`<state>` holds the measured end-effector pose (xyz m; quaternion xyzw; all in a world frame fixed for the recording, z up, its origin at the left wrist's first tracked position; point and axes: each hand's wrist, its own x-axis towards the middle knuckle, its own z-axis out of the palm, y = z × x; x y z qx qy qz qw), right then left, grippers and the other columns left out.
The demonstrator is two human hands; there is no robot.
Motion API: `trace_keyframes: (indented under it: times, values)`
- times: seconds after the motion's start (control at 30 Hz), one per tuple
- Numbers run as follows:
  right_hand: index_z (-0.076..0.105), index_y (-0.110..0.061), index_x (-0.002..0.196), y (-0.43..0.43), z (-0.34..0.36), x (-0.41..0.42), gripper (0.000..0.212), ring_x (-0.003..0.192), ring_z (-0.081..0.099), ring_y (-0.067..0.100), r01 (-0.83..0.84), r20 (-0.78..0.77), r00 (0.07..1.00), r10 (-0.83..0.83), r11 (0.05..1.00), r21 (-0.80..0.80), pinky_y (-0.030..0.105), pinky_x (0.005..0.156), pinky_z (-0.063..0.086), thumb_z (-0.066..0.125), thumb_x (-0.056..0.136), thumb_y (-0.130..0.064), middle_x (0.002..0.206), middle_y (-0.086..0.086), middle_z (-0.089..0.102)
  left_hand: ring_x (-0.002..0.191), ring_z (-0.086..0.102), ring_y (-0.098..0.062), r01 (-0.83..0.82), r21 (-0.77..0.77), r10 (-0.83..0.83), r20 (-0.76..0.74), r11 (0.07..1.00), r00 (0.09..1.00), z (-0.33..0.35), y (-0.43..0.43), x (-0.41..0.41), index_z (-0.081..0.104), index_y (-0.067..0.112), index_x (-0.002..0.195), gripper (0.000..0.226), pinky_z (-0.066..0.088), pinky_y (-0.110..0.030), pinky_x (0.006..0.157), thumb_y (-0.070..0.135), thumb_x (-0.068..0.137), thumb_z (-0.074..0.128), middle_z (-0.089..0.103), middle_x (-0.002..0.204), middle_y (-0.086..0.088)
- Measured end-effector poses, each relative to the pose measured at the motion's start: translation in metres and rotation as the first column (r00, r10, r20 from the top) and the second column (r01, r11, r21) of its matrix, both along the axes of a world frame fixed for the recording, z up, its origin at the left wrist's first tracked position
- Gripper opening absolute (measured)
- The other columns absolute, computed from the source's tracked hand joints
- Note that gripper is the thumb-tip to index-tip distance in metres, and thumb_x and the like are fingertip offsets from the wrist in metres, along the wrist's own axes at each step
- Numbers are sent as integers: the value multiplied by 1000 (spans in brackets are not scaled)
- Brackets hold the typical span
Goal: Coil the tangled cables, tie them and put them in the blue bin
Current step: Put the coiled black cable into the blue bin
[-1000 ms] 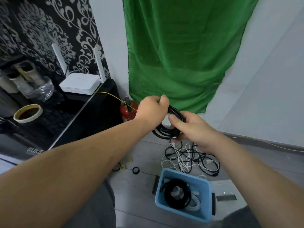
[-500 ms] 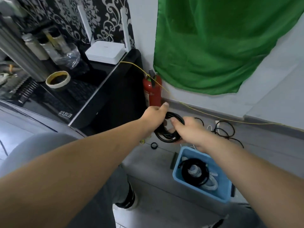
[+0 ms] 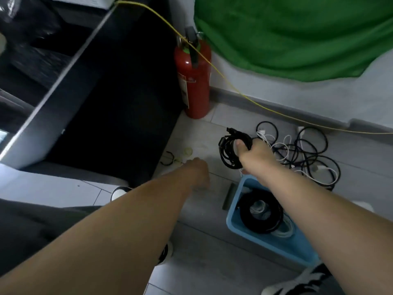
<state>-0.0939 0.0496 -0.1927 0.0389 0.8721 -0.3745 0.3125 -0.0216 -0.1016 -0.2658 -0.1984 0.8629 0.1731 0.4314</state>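
Black coil [image 3: 228, 152] sits centre frame in the right hand [image 3: 256, 155], just above the upper edge of the blue bin [image 3: 235, 222]. Fingers are wrapped round one side of the bundle, with the thumb pressed across the loops. The plug end pokes out at the top. No tie on it that I can see.

Left hand [image 3: 198, 168] is left of centre, low, stretched toward the small rings [image 3: 188, 150] on the floor tiles by the foot of the dark cabinet [image 3: 110, 116]. It's blurred and seen from the back, so I can't tell whether the fingers are spread or curled. Nothing visibly in it.

My read: the step in hand is to fetch a band, then tie this coil.
- Take one ring only. The pale one looks easiest to pinch.
- Don't slacken the right grip while reaching, or the loops will likely spring and fan out.
- Tuck the plug end in before banding, and wrap where the thumb sits.
- Then lay it flat on the bundles already in the bin [image 3: 261, 211].

Still to do: the tangled cables [image 3: 302, 154], black and white mixed, on the floor right of centre, under the yellow wire [image 3: 234, 90]. Fire extinguisher [image 3: 193, 81], upper centre, is well apart from the reach.
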Motion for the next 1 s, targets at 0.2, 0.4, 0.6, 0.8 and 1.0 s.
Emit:
trace_keyframes:
  times: [0.2,0.4,0.6,0.8,1.0]
  values:
    - [58,-14,116,5,-21,-5,44,97,66,31,61,53,997,-60,998,-24,52,86,60,53,98,-54,108,7,65,121,45,-34,73,-64,-64,124,995,990,-66,2,5,41,2,144,68,50,-44,89,39,92,61,31,151,-17]
    - [60,-14,120,19,-16,-9,50,94,69,31,136,96,987,-132,990,-36,50,86,61,51,97,-58,109,7,68,128,47,-38,110,-60,-108,46,992,993,-68,0,9,37,5,148,60,48,-41,99,23,95,60,30,154,-19]
    - [58,-12,116,32,24,-13,38,78,66,22,126,43,991,-126,992,-19,35,64,59,49,104,-47,98,4,64,83,62,-22,67,59,-59,-114,996,992,-7,9,-6,57,9,80,17,50,-26,74,16,92,67,61,90,-8]
    - [63,-11,110,37,113,-16,40,67,70,23,133,-98,986,-136,991,-33,33,60,61,50,103,-48,93,3,66,80,68,-12,-54,239,169,-493,970,853,117,1,-41,76,18,89,16,54,-21,71,12,76,84,72,87,4]
    - [62,-10,107,55,194,-2,41,78,74,32,104,-175,977,-120,990,-98,36,58,62,51,102,-48,104,11,69,56,58,-7,-25,436,338,-658,899,673,246,-3,-23,74,15,74,18,50,-22,59,17,72,91,67,64,7]
